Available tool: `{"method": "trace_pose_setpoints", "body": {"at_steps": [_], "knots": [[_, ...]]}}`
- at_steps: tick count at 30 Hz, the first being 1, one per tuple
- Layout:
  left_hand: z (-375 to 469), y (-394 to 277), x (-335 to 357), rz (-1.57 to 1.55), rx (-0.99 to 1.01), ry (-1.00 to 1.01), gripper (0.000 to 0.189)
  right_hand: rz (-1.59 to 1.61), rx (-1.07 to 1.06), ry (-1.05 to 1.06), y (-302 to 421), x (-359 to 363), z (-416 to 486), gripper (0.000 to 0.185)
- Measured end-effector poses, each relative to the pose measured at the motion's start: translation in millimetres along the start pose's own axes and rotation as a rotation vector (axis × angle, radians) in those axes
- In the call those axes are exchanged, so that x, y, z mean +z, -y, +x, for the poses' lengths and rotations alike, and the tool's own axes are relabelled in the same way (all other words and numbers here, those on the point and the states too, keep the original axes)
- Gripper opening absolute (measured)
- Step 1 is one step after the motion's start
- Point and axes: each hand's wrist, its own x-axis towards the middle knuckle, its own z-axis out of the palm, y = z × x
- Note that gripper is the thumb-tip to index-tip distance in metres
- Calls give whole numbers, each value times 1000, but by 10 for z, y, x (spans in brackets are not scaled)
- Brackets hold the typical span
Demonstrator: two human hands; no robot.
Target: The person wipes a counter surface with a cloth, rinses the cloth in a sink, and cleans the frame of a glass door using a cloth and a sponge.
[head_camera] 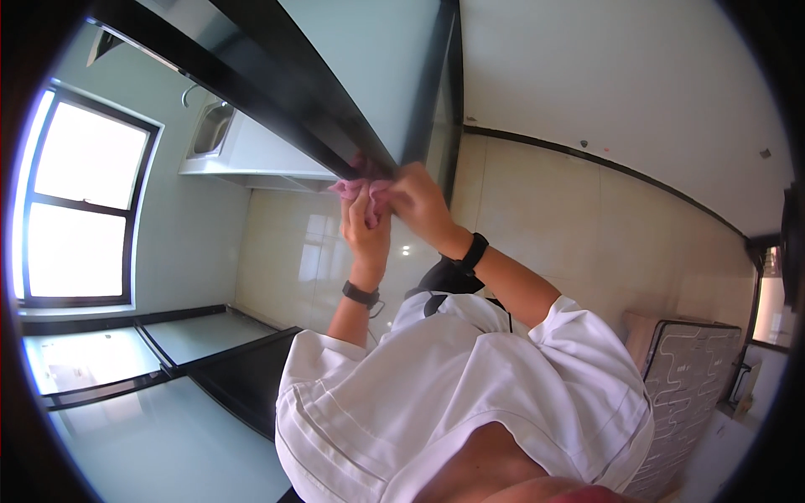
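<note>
Both hands meet at the end face of a dark glossy frame point(277, 94), which runs from the upper left down to the middle. A pink cloth point(372, 217) is bunched against that face. My left hand point(365, 229) has its fingers closed on the cloth, pressing it to the frame. Beside it, my right hand point(418, 201) touches the cloth's right part and the frame's edge; it is somewhat blurred, and its fingertips are partly hidden. Each wrist wears a black band. The dark surface reflects the pink cloth.
Pale glass panels point(371, 56) adjoin the frame. Beyond it at left are a steel sink point(212, 131) in a white counter point(264, 151) and a window point(82, 201). More dark-framed glass point(163, 434) stands lower left. A patterned mattress point(685, 377) is at lower right, over tiled floor.
</note>
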Motion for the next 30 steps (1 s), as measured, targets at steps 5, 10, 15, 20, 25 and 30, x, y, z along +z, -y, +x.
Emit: {"method": "trace_pose_setpoints", "body": {"at_steps": [5, 10, 15, 20, 25, 30], "knots": [[-168, 143, 29, 13, 9, -34, 44, 11, -49, 137, -61, -62, -4, 23], [-296, 190, 6, 66, -55, -49, 48, -26, -199, 164, -137, -63, -23, 25], [-252, 10, 66, 210, -57, -101, 50, 54, -298, 255, -256, -173, 82, 24], [120, -367, 131, 233, -6, -246, 53, 103, -455, 261, -73, -274, 499, 26], [216, -612, 197, 236, -62, -363, 54, 236, -458, 252, -39, -269, 555, 24], [126, -708, 246, 221, -145, -384, 50, 234, -442, 271, -171, -244, 450, 21]]}}
